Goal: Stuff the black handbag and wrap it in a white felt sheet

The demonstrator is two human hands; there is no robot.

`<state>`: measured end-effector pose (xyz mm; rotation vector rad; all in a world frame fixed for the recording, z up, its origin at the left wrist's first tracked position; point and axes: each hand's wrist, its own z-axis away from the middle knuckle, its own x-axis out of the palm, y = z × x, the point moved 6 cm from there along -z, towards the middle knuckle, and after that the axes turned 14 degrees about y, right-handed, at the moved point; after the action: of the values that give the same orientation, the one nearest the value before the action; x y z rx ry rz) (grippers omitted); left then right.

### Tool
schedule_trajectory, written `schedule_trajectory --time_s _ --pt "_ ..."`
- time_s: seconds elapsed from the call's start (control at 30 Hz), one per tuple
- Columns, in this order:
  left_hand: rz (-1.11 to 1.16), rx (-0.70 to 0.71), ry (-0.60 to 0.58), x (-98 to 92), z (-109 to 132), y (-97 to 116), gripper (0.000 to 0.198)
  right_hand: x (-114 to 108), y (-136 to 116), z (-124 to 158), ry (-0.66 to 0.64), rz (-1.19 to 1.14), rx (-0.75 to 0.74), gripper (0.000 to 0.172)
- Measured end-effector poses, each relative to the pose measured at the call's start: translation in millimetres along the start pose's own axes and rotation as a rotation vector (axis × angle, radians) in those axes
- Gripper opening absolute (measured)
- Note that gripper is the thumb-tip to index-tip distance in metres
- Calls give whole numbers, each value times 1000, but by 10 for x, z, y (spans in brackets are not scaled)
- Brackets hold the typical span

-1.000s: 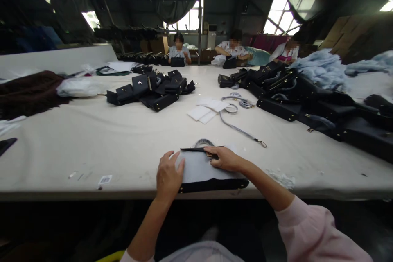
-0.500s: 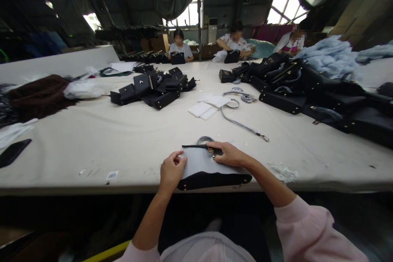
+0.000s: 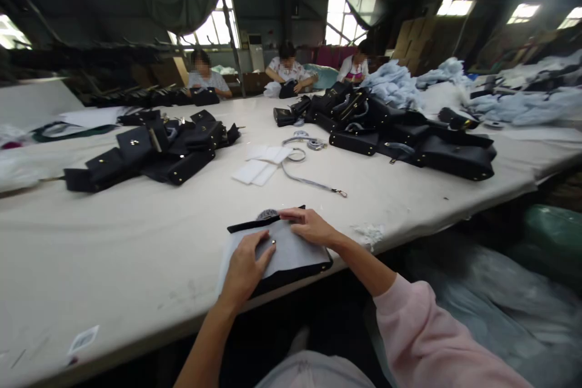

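A black bag [image 3: 291, 274] lies at the table's near edge with a pale sheet [image 3: 291, 248] over its face. My left hand [image 3: 245, 264] rests on the sheet, thumb and fingers apart, beside a small metal stud [image 3: 273, 242]. My right hand [image 3: 311, 227] lies with fingers extended on the bag's upper edge and the sheet. Just beyond the fingers, a wrapped handle [image 3: 267, 214] shows behind the bag.
Black bags are heaped at the left [image 3: 195, 163] and right [image 3: 454, 154]. White sheets [image 3: 257, 173] and a wrapped strap [image 3: 313, 183] lie ahead. Several people sit across the table [image 3: 182, 224]. A paper label [image 3: 84, 339] is near the left front edge.
The view has turned right. My right hand has left the clasp piece and now lies flatter on the bag's top edge. My left hand has moved further onto the sheet, and the stud is exposed.
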<state>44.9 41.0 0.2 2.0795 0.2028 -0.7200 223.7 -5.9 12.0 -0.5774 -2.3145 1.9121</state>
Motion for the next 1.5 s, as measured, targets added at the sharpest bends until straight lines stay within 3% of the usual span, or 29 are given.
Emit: schedule_trajectory --time_s 0.13,0.2,0.27,0.5,0.8,0.97,1.07,1.13,1.23,1.3,1.37,1.5 --pt "67 34 -20 -53 4 -103 27 -330 156 136 421 42 79 41" --pt "82 52 -25 -58 2 -98 24 -452 235 173 523 116 123 35" --pt "83 42 -33 -40 -8 -91 23 -534 307 175 541 173 178 37" --pt "33 49 -75 28 -16 -75 25 -590 371 169 479 359 266 72" --pt "-5 70 -38 23 61 6 25 -534 296 101 536 363 148 50" --pt "-32 42 -42 78 70 61 16 -508 337 42 447 483 156 34" --pt "-42 49 -50 88 66 96 13 -513 131 82 423 615 134 24" --pt "-46 41 -55 89 55 113 12 -474 -178 109 435 728 11 30" --pt "-29 24 -62 91 22 132 10 -225 -698 126 382 723 -273 33" --pt "-5 2 -63 91 -13 126 9 -9 -858 98 297 571 -323 28" --pt "23 -20 -71 89 -51 101 7 176 -797 36 206 452 -246 27" --pt "63 -53 -105 79 -87 25 9 332 -263 -25 55 447 16 31"
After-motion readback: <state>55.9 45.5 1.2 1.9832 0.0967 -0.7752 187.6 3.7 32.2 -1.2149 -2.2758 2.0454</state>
